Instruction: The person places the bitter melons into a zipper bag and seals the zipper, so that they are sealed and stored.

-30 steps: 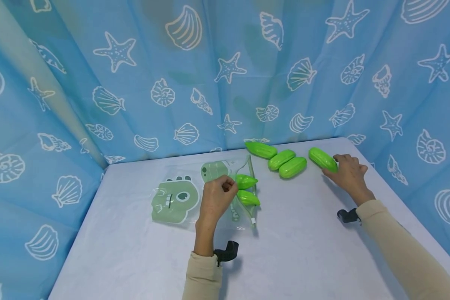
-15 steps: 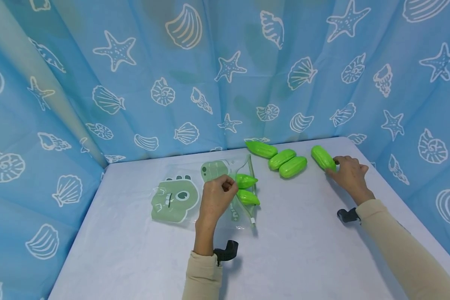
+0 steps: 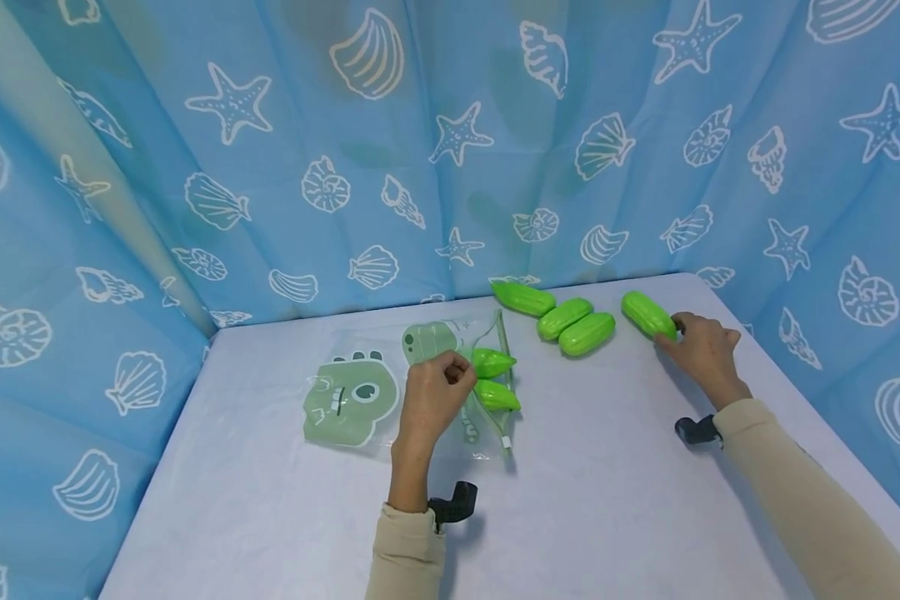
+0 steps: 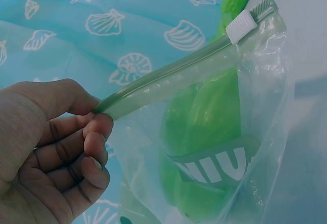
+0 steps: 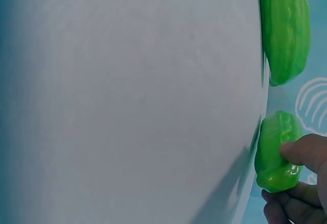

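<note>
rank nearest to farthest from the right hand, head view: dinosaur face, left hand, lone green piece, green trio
1. Lone green piece, pinched by right hand
2. Green trio, toward the back
3. Left hand, pinching the bag
4. Dinosaur face, bag's left end

A light-blue fabric curtain (image 3: 285, 167) printed with white outlined starfish and seashells hangs in soft folds behind and along both sides of a flat, whitish tabletop (image 3: 270, 517). A greyish-beige band runs down the curtain's far left corner.
</note>
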{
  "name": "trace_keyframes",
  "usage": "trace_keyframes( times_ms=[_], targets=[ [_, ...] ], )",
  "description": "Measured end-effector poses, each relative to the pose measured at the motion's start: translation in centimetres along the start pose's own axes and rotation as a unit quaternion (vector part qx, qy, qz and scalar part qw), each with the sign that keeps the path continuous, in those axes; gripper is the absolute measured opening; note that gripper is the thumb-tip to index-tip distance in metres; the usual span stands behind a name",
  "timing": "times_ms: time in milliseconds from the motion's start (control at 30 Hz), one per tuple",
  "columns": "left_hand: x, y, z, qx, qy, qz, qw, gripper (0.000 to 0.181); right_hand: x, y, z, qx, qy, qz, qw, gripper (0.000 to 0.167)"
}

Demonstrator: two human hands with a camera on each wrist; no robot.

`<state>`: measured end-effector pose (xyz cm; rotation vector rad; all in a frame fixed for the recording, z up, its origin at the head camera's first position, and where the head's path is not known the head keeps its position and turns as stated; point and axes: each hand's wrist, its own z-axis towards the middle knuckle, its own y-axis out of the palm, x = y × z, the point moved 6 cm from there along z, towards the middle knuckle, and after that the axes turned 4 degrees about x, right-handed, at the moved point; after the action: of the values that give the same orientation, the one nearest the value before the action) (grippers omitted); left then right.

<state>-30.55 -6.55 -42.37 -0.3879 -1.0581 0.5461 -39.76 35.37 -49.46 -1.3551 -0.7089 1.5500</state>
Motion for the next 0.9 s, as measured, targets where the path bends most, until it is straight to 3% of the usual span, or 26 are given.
trace_keyframes(
  times_ms=[300,567,900],
  targets=[
    [0.1,-0.3,0.1,0.000,0.000,0.005,1.0000,0.008,-0.3,-0.3,-0.2,-0.002,0.008,0.011,0.9999,0.057],
    [0.0,-0.1,-0.2,-0.008,-0.011,0.002,0.9999,0.008,-1.1,-0.3,-0.5,-0.001,-0.003,0.012,0.9999,0.055],
    [-0.1,-0.3,0.0,0.000,-0.003,0.006,1.0000,0.007,-2.5,-0.9,-0.8,0.007,-0.023,0.012,0.9996,0.053]
  ],
)
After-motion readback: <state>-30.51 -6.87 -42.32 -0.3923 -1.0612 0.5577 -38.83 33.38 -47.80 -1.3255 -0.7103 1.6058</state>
